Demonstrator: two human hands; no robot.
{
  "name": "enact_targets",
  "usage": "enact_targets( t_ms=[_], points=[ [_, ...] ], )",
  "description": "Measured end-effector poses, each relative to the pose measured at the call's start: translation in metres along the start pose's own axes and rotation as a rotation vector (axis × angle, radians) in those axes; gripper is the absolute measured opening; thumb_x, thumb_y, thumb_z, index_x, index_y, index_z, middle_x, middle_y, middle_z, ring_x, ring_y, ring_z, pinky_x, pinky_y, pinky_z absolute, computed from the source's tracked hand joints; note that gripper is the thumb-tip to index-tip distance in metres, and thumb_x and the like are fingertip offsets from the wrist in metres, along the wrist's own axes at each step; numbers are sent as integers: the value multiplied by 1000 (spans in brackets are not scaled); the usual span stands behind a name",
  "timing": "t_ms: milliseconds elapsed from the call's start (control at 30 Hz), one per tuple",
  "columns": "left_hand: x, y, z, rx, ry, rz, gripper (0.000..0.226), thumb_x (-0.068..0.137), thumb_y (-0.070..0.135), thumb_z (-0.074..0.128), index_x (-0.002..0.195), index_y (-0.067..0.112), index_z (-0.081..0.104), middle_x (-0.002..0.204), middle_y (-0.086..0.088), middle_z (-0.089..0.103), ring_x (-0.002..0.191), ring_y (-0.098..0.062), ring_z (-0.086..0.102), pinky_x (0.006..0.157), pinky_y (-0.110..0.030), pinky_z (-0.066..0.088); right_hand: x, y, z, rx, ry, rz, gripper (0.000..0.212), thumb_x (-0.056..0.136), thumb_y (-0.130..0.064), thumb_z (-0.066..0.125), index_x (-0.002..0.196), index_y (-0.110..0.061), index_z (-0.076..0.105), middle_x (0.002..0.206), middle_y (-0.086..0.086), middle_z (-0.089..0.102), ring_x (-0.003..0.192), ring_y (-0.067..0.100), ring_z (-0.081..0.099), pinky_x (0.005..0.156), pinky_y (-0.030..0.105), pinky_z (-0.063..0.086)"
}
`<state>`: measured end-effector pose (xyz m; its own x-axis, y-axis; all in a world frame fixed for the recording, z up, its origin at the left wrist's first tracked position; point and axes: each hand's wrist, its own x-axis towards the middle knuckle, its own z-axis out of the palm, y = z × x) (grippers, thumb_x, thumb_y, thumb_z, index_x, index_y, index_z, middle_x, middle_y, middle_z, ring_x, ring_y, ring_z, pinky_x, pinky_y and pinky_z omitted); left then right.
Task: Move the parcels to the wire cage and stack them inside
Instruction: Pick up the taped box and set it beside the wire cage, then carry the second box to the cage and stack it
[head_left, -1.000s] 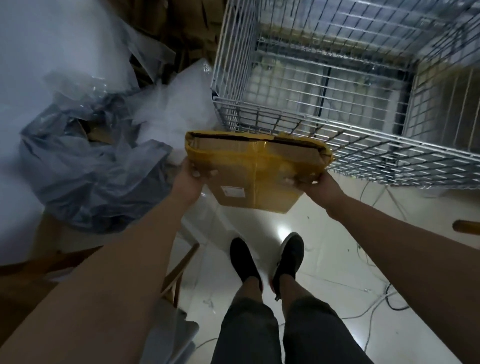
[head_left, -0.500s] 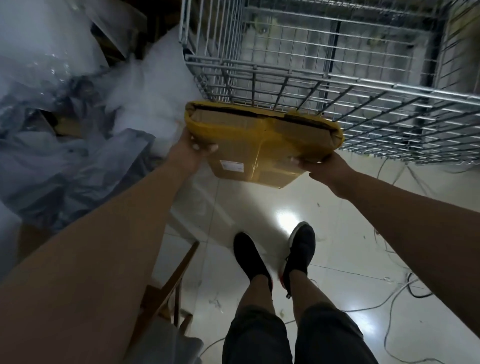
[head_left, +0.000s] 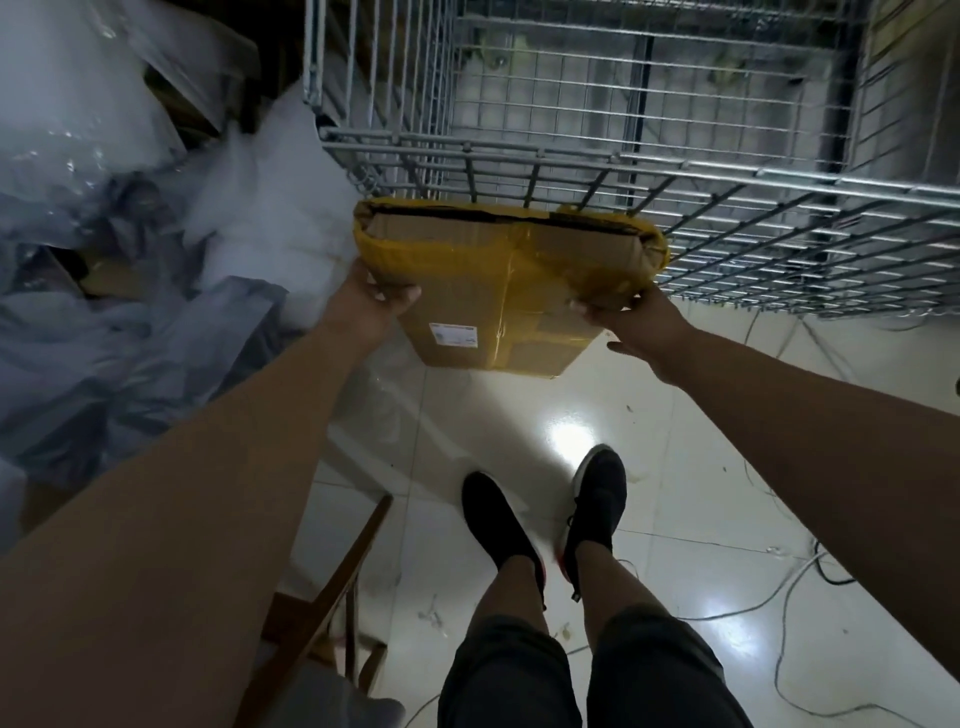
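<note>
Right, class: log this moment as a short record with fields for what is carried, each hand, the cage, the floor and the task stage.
carried: parcel, cardboard with yellow tape
left hand: grips parcel's left edge
right hand: grips parcel's right edge
cage: ahead, no parcels visible inside
parcel position: at cage's near rim, not yet inside
floor: glossy tiles, loose cables
left side: plastic wrap pile

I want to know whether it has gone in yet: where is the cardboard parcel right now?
In the head view, the cardboard parcel is centre frame, held between the left hand and right hand, just outside the wire cage's near rim.
</note>
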<state>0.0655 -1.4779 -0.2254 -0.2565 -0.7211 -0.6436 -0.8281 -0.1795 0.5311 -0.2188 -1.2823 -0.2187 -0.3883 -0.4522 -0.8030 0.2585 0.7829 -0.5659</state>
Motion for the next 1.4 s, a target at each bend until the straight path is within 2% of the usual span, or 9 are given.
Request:
enact_targets(
  t_ms=[67, 167, 367, 533, 700, 800, 933, 1133, 1400],
  points=[
    [-9, 4, 3, 68, 10, -98, 80, 92, 52, 73, 153, 15, 37, 147, -13, 57, 131, -36, 56, 100, -40, 45, -8, -1, 0, -36, 25, 58, 98, 79, -39, 91, 156, -19, 34, 147, 5, 52, 129, 30, 57, 101, 53, 56],
    [-34, 15, 12, 247, -85, -195, 54, 93, 50, 72, 124, 7, 63, 128, -16, 69, 108, -33, 66, 83, -35, 47, -30, -2, 0, -132, 47, 138, 99, 83, -46, 86, 157, -10, 30, 152, 15, 48, 132, 35, 54, 101, 53, 56],
    [-102, 66, 30, -100, -195, -144, 6, 93, 36, 74, 93, 31, 71, 95, 7, 77, 97, -15, 76, 90, -38, 61, -95, -20, -8, -128, -29, 137, 48, 89, -46, 80, 108, -3, 70, 107, 16, 75, 97, 29, 73, 92, 47, 62],
    [-168, 129, 18, -80, -211, 9, 17, 95, 39, 72, 105, 25, 76, 103, -1, 77, 101, -23, 73, 97, -44, 58, -181, -47, -28, -6, -45, 40, 41, 95, -36, 75, 113, 0, 70, 93, 13, 74, 81, 23, 69, 86, 41, 61],
    [-251, 191, 13, 27, -214, 239, 15, 100, 37, 64, 103, 27, 75, 97, 3, 75, 96, -22, 70, 80, -34, 53, -282, -55, -67, 101, 60, -51, 32, 99, -27, 71, 110, 3, 69, 91, 13, 73, 78, 22, 67, 75, 34, 57],
    [-295, 231, 32, 65, -224, 351, 12, 100, 30, 65, 104, 27, 76, 103, 4, 77, 99, -22, 71, 90, -36, 55, -339, -51, -97, 171, 125, -86, 28, 99, -26, 71, 109, 1, 69, 92, 13, 74, 78, 22, 68, 75, 35, 57],
    [-348, 286, 73, 84, -312, 464, 9, 95, 27, 68, 92, 35, 70, 103, 5, 77, 96, -20, 73, 93, -42, 59, -401, -34, -149, 284, 239, -122, 18, 98, -24, 72, 99, -7, 68, 89, 11, 75, 74, 20, 68, 74, 34, 57],
    [-426, 367, 156, 227, -473, 674, 6, 85, 41, 63, 83, 39, 68, 79, 21, 72, 84, -6, 71, 70, -29, 53, -469, 12, -244, 503, 446, -141, 8, 98, -17, 70, 93, -13, 65, 82, 8, 72, 68, 19, 65, 68, 30, 53],
    [-530, 437, 290, 392, -610, 832, 15, 82, 38, 65, 77, 25, 69, 70, 9, 69, 80, -23, 72, 78, -38, 56, -543, 116, -347, 728, 688, -108, 7, 99, -17, 68, 94, -12, 66, 82, 7, 73, 69, 19, 65, 68, 30, 53]
  ],
)
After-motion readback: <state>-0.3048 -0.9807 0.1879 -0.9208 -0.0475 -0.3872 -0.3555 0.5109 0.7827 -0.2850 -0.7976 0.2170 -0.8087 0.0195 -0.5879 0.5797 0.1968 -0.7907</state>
